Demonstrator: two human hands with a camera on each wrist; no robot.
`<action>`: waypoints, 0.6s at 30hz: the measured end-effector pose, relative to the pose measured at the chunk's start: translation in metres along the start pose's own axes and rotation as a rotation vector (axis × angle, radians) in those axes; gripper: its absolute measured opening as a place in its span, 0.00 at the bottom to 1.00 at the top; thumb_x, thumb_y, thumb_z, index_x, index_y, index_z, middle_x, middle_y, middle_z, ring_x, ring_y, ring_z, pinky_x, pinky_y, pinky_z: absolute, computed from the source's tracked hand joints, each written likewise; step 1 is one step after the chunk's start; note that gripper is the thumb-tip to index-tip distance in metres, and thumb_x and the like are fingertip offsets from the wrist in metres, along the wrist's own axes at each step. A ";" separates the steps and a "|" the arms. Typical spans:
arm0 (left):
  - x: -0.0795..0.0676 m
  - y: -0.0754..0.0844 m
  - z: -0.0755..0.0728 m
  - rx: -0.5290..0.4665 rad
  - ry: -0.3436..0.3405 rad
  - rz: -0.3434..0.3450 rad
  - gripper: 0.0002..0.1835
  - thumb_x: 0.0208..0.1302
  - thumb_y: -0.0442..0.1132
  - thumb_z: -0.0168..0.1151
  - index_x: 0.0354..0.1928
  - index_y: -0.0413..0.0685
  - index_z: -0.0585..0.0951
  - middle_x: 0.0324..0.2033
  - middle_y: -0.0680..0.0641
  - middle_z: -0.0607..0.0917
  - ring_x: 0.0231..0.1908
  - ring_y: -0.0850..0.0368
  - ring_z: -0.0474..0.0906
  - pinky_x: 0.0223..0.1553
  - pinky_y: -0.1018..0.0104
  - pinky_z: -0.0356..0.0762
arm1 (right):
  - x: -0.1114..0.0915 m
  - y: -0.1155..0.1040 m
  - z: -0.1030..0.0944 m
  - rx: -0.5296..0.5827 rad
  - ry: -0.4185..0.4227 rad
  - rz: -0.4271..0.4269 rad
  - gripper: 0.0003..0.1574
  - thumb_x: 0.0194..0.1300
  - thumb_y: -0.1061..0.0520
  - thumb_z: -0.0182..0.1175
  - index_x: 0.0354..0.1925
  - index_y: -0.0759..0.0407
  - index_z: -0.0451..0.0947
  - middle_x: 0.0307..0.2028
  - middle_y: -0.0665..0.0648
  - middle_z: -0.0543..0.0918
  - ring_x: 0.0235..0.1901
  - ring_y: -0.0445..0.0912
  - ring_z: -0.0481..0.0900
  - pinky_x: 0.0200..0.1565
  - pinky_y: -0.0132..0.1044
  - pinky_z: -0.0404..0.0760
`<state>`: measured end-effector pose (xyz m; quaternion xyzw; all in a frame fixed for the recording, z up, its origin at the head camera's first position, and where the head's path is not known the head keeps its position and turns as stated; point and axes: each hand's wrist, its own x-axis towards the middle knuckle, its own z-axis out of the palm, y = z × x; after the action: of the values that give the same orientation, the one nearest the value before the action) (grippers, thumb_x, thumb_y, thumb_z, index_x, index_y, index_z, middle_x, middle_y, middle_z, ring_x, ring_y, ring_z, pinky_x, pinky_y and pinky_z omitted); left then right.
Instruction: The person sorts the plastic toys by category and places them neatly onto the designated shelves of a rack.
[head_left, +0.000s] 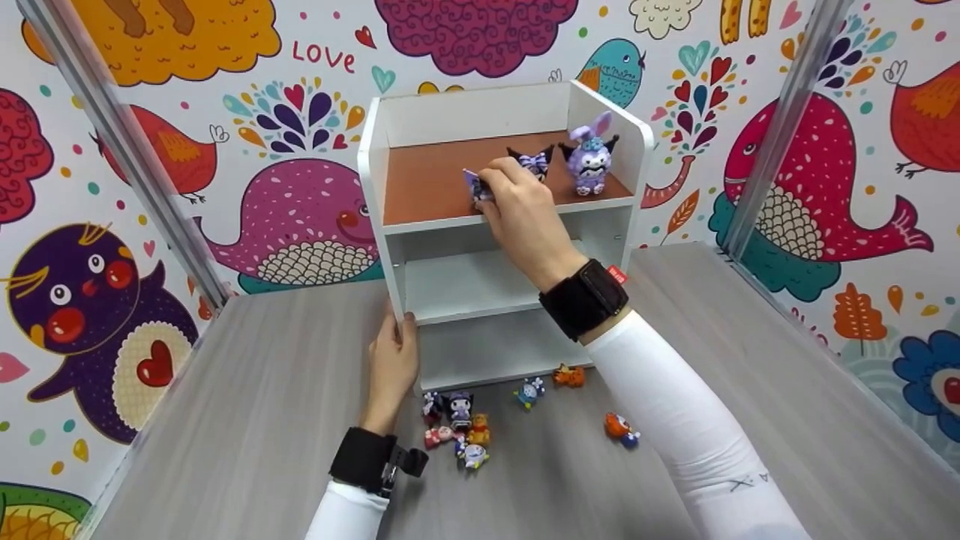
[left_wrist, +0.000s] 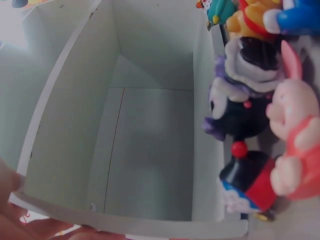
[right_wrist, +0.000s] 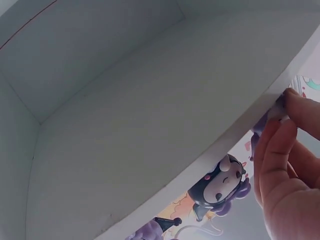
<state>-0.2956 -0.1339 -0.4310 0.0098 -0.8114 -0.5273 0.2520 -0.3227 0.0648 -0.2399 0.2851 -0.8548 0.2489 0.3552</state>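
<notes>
Your right fingers [head_left: 504, 178] pinch the toy [head_left: 478, 187]; set it upright gently, your left fingers [head_left: 387, 331] (gripping the shelf [head_left: 387, 255]) steady.

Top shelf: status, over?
Right hand pinches small figurine at top shelf front edge. Left hand grips white unit side. Bow-topped figurine close, partly behind right hand.

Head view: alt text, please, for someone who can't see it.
A person's right hand pinches a small figurine at the top level of a white shelf unit, beside two others, while the left hand holds the unit's side. More toy figures are on the grey table in front.
</notes>
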 end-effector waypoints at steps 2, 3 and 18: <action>0.000 0.000 0.000 -0.008 -0.001 -0.005 0.29 0.78 0.44 0.50 0.77 0.48 0.62 0.33 0.34 0.81 0.26 0.50 0.72 0.30 0.57 0.73 | 0.000 0.000 0.001 0.002 0.000 0.000 0.17 0.69 0.65 0.61 0.55 0.70 0.79 0.54 0.63 0.79 0.57 0.56 0.79 0.62 0.44 0.77; 0.000 0.001 0.000 -0.006 -0.001 -0.004 0.29 0.78 0.44 0.50 0.77 0.47 0.62 0.33 0.34 0.81 0.26 0.50 0.72 0.30 0.57 0.73 | 0.001 0.001 0.001 -0.003 0.001 -0.003 0.17 0.69 0.65 0.61 0.55 0.70 0.79 0.54 0.64 0.79 0.57 0.56 0.79 0.62 0.45 0.77; -0.001 0.000 0.000 -0.003 -0.005 0.004 0.30 0.79 0.45 0.49 0.77 0.46 0.60 0.55 0.32 0.82 0.43 0.41 0.80 0.47 0.44 0.77 | 0.003 0.000 0.004 -0.025 0.001 0.016 0.19 0.68 0.64 0.63 0.56 0.69 0.78 0.56 0.63 0.79 0.58 0.57 0.78 0.59 0.51 0.77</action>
<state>-0.2947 -0.1333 -0.4320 0.0066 -0.8113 -0.5280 0.2509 -0.3265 0.0607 -0.2400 0.2738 -0.8599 0.2412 0.3570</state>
